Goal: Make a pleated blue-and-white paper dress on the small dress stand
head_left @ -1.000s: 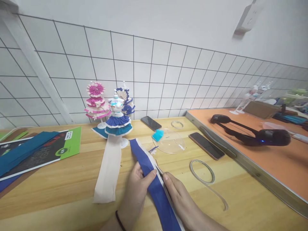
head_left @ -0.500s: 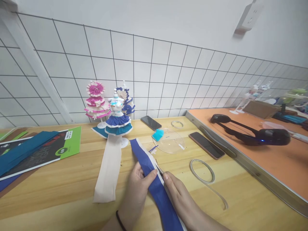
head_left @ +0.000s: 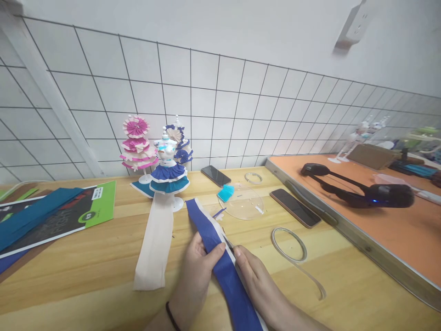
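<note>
A long blue crepe paper strip [head_left: 206, 227] with a white edge runs from mid-table down to the bottom of the view. My left hand [head_left: 198, 266] pinches it between thumb and fingers, about midway along. On the strip's right side, my right hand [head_left: 253, 276] is closed around small scissors [head_left: 228, 242]. Their thin dark blades lie at the white edge, and the handles are hidden inside the hand. Left of my hands, a cream paper strip [head_left: 155, 250] lies flat. Behind it stands a small white dress form [head_left: 167, 151] wearing a ruffled blue and teal skirt.
Two more dressed forms, one pink [head_left: 136, 142], stand by the wire grid. A clear disc [head_left: 244, 202], teal paper piece [head_left: 225, 193], phone [head_left: 294, 208] and tape roll [head_left: 303, 250] lie to the right. Teal paper strips [head_left: 37, 214] cover packaging at left. Black headgear [head_left: 358, 193] rests on the orange board.
</note>
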